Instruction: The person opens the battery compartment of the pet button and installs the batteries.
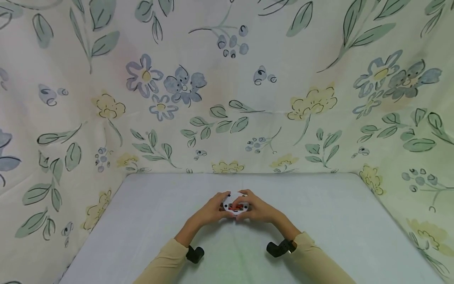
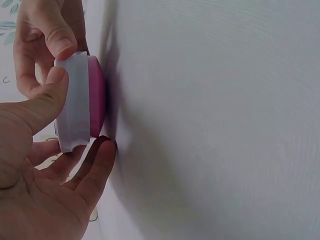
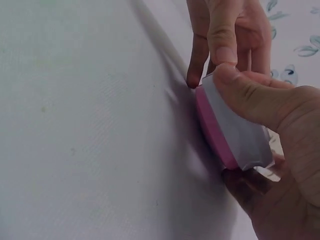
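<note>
A round, palm-sized device (image 1: 233, 197) with a white body and a pink underside is between my two hands, close over the table. Its white back faces up and shows a battery compartment (image 1: 239, 207) with red inside. My left hand (image 1: 212, 210) grips the device's left side, thumb along the near edge and fingers around the side. From the right, my right hand (image 1: 261, 209) holds the other side, one finger bent over the compartment. Both thumbs press the white rim (image 2: 76, 107) in the left wrist view. The pink part (image 3: 216, 131) faces the table in the right wrist view.
A white cloth covers the table (image 1: 159, 197). Floral fabric (image 1: 227, 79) hangs behind the table and along both sides. Each wrist wears a black camera, one on the left wrist (image 1: 195, 254) and one on the right wrist (image 1: 279, 248).
</note>
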Tool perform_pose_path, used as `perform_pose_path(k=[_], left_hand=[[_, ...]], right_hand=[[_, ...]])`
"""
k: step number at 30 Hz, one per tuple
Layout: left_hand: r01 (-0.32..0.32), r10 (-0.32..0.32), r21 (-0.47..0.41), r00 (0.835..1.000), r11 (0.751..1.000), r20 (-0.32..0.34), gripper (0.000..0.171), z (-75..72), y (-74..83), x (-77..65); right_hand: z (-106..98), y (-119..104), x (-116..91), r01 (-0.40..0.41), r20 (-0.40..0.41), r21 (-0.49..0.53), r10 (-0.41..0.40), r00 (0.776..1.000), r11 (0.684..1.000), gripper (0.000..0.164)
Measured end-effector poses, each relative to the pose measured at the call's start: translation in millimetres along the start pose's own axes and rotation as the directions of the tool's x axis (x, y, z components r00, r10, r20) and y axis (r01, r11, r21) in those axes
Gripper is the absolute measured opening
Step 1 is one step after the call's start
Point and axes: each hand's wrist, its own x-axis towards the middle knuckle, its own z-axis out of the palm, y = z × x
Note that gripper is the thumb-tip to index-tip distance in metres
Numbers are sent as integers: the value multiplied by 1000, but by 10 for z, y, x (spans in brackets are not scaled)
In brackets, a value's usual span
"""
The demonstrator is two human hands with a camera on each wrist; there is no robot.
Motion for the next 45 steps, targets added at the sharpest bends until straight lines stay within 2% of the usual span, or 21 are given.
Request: perform_pose_path(k=[3,7,12,15,18,23,29,38,45], left_hand=[[-5,5,2,1000,1000,-2,76,-3,-9,-2],[1,-1,-2,1000,1000,-2,77,-1,-22,-2],[27,-27,-10,1000,1000,2,78,1,-26,-12],[39,-38,-26,999,999,7,78,-5,-12,-21],[58,-57,-39,998,998,10,79,-8,7,-18],[79,-79,-35,997,996,8,80,-4,6,-3],[94,-94,-32,996,995,5,80,11,-8,5],[88,-88,-26,996,996,6,81,19,-16,-1],[76,-75,-25,997,997,3,82,20,-14,-13]], right_hand=[[-1,-12,-14,-33,-24,10,33,999,999,26],[-5,-22,-26,-43,-29,33,44,999,999,27],[-49,-2,-42,-1,-33,84,4,999,996,43],[-108,24,-63,17,-63,132,-9,998,991,53],[-186,62,-95,31,-115,176,-11,993,984,56],[-305,117,-169,18,-176,230,23,984,973,52],[-392,122,-269,-6,-216,245,61,975,969,47],[-527,146,-449,-88,-280,188,139,950,978,37],[-646,176,-618,-88,-293,180,138,946,980,35]])
